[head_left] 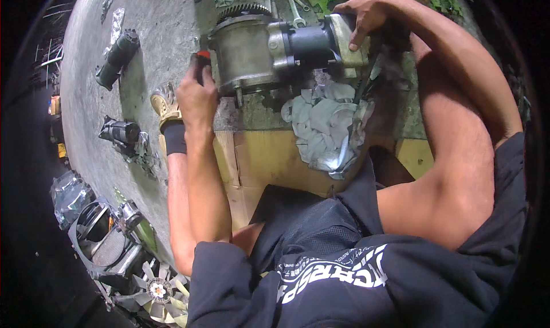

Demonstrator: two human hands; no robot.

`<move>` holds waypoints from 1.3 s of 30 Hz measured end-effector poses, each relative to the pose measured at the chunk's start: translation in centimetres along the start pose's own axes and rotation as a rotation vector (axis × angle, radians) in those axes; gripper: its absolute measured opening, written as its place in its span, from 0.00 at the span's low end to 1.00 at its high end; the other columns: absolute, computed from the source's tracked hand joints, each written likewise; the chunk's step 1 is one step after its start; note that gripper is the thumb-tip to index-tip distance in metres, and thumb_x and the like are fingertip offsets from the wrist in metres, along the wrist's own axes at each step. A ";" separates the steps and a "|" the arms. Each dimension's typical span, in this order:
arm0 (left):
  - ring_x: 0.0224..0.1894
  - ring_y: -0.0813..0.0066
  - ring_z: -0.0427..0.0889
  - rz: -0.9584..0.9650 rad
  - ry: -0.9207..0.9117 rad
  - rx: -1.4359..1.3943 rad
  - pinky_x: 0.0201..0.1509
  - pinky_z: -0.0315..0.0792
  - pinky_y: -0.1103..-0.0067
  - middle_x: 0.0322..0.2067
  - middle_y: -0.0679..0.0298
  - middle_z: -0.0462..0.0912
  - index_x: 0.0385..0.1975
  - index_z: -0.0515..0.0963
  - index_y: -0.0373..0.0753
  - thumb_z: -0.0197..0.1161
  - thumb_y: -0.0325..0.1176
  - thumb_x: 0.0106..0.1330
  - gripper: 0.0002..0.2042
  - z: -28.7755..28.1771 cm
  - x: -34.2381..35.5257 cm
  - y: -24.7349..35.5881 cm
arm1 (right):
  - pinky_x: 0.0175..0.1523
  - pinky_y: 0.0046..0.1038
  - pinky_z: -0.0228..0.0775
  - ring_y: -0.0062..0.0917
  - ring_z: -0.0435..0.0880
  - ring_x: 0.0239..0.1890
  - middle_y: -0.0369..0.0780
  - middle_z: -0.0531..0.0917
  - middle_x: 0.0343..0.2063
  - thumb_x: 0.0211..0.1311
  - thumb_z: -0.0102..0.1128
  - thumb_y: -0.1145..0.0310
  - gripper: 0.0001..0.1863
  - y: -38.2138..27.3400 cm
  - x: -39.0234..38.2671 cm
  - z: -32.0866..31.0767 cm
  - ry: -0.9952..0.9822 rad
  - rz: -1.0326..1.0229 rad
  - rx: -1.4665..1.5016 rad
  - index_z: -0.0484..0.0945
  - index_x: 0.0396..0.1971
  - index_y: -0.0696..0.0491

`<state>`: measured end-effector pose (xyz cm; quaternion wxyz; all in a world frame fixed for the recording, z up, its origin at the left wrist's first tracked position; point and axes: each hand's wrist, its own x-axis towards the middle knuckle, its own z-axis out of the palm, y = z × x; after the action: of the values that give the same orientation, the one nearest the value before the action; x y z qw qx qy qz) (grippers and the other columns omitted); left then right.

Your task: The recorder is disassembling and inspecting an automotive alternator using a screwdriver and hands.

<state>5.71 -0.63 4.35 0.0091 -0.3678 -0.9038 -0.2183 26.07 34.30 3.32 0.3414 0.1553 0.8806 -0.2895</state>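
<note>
A metal assembly [245, 56] with a toothed gear, a wide cylindrical housing and a dark narrower cylinder lies sideways before me. My left hand [197, 96] is closed round a black-and-red handled tool [204, 55], just left of the housing; the tool's working end is unclear. My right hand [364, 21] grips the pale metal end piece [350, 52] at the assembly's right, thumb down on its face and other fingers over the top, partly hidden. Crumpled grey rags [323, 130] lie below the assembly, on the edge of a cardboard sheet [246, 162] under me.
Wrenches [297, 16] lie behind the assembly. Two dark cylindrical parts [117, 59] rest on concrete [91, 133] at left. A radiator with shroud [109, 250], a fan [158, 291] and a plastic-wrapped item [71, 196] sit at lower left. My bent legs flank the cardboard.
</note>
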 end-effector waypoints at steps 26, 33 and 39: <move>0.22 0.68 0.85 -0.246 -0.139 -0.052 0.25 0.77 0.72 0.28 0.56 0.85 0.57 0.80 0.41 0.57 0.36 0.72 0.17 -1.4 0.8 1.1 | 0.63 0.38 0.72 0.38 0.81 0.57 0.49 0.82 0.56 0.35 0.87 0.54 0.56 -0.2 -0.3 -0.1 -0.056 -0.021 0.141 0.67 0.68 0.55; 0.33 0.59 0.88 -0.187 -0.061 -0.259 0.40 0.78 0.67 0.35 0.49 0.87 0.55 0.81 0.38 0.57 0.35 0.71 0.16 -0.5 -1.5 1.2 | 0.62 0.39 0.73 0.38 0.82 0.56 0.49 0.83 0.54 0.34 0.86 0.52 0.56 0.0 0.0 0.1 -0.046 -0.048 0.109 0.68 0.66 0.56; 0.25 0.70 0.87 -0.164 0.030 0.028 0.25 0.77 0.75 0.22 0.58 0.83 0.56 0.81 0.37 0.58 0.36 0.72 0.17 -0.6 0.0 0.4 | 0.61 0.39 0.74 0.40 0.82 0.55 0.49 0.83 0.53 0.35 0.86 0.52 0.55 -0.1 -0.5 -0.1 -0.035 -0.032 0.097 0.68 0.66 0.55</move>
<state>5.85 -0.63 5.07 0.0097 -0.2894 -0.9336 -0.2109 26.28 34.24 3.81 0.3441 0.1526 0.8618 -0.3400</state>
